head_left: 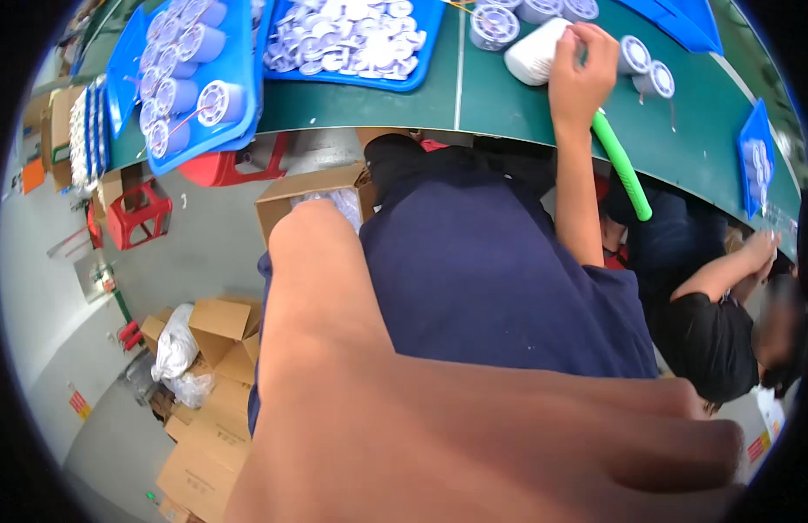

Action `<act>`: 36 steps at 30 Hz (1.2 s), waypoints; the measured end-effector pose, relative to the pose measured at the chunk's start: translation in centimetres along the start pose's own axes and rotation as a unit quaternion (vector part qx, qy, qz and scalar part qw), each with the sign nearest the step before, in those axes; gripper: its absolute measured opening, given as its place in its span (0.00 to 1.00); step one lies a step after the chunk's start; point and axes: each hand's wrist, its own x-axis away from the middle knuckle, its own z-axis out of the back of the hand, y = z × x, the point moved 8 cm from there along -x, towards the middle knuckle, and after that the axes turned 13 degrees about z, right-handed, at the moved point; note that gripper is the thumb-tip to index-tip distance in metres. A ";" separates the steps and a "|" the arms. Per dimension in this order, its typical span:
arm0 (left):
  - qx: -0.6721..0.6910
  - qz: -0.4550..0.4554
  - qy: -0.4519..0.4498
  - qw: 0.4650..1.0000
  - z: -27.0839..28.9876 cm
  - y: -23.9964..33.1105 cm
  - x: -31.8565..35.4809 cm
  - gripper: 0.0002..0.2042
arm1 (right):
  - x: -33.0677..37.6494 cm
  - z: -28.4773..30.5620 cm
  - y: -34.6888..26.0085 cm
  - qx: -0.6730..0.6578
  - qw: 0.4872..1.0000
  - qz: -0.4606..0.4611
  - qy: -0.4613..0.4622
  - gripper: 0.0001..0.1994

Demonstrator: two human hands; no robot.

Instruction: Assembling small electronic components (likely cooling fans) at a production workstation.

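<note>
Our right hand (582,65) reaches up to the green table (378,100) and closes around a white roll (535,54), steadying it among the spools (635,54). Our left hand (508,444) hangs close to the camera, fingers loosely curled, holding nothing.

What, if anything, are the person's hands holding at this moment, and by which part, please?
The right hand grips a white spool on the green table, fingers over its right end. The left hand, close to the camera, shows nothing held.
</note>
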 end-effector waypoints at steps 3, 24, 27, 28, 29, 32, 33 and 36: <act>0.011 0.000 -0.010 1.000 0.5 2.3 0.8 0.20 | 0.0 -1.0 0.3 -0.010 1.000 -0.008 -0.002 0.04; -0.215 0.100 0.229 0.944 19.4 -5.1 2.1 0.17 | 1.3 -1.6 -1.0 0.009 0.999 0.014 -0.042 0.08; -0.626 0.129 0.348 0.686 22.1 -11.9 3.7 0.18 | 0.6 -1.2 -2.5 -0.026 0.999 0.025 -0.037 0.08; -0.664 0.129 0.321 0.662 21.1 -13.7 3.1 0.18 | 1.0 -1.9 -2.2 -0.029 0.997 0.036 -0.060 0.08; -0.612 0.144 0.338 0.701 21.6 -15.1 3.1 0.19 | 1.5 -2.6 -1.9 -0.059 0.995 0.030 -0.071 0.09; -0.710 0.083 0.295 0.634 21.9 -17.1 1.7 0.29 | 1.2 -2.7 -2.1 -0.059 0.991 0.074 -0.095 0.07; -0.706 0.065 0.304 0.636 22.0 -17.1 1.2 0.31 | 0.7 -2.4 -2.4 -0.066 0.989 0.063 -0.115 0.05; -0.669 0.063 0.348 0.654 22.4 -17.8 -1.2 0.35 | -0.2 -1.5 -2.0 -0.078 0.992 0.054 -0.082 0.03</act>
